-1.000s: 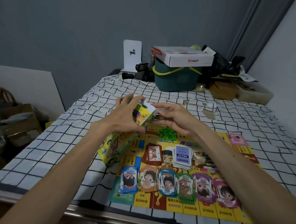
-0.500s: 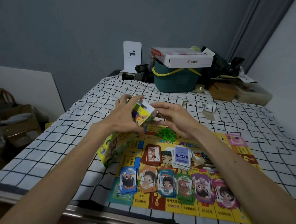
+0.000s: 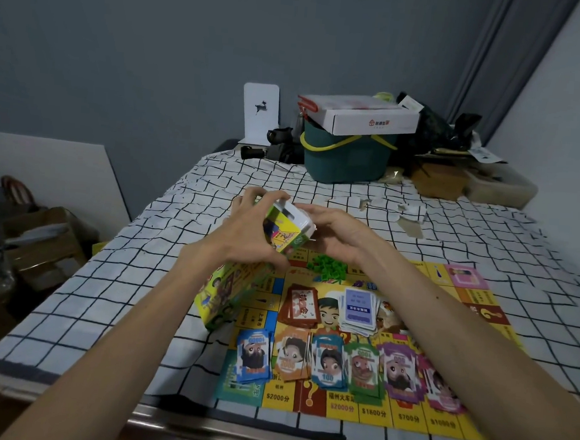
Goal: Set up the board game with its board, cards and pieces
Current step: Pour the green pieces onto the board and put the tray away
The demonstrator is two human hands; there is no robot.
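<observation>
Yellow-green box (image 3: pixel 282 229) tilted at the board's (image 3: pixel 475 301) left edge. Left hand (image 3: pixel 242 237) wrapped round its side; right hand (image 3: pixel 335 233) fingers curled on its white end. Green pieces (image 3: pixel 326 267) heaped on board just beside right wrist.

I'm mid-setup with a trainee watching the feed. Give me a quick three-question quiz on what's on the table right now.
1. True or false: the game box lies flat, with no hand on it.
2. How many money stacks form the near row on the board? A four, B six, C nine.
3. Fill in: the red card pile lies to the ___ of the blue-backed pile.
Key: 1 false, the left hand grips it tilted; 2 B; 3 left.
</observation>
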